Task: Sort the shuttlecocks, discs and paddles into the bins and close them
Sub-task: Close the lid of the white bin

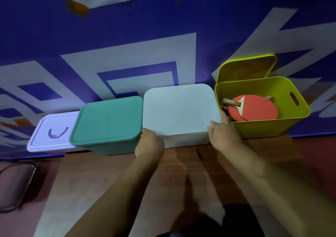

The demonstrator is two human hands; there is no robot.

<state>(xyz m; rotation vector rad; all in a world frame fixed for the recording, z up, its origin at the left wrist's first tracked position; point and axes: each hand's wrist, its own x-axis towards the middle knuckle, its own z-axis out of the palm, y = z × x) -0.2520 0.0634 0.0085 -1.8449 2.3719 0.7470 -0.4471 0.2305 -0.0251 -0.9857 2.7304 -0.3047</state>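
Three bins stand in a row against the wall. The green bin (112, 145) on the left has its green lid (107, 118) on. A white lid (180, 109) lies on the middle white bin (185, 139). My left hand (150, 142) grips that lid's front left corner and my right hand (224, 131) grips its front right corner. The yellow bin (261, 125) on the right stands uncovered, with red paddles (254, 109) with wooden handles inside. Its yellow lid (245, 69) leans upright behind it. No shuttlecocks or discs are in view.
A flat white lid-like tray (52, 131) with a purple handle mark lies left of the green bin. The bins rest on a brown wooden table (109, 182). A chair back (16, 184) shows at the lower left. A blue-and-white patterned wall (127, 45) rises behind.
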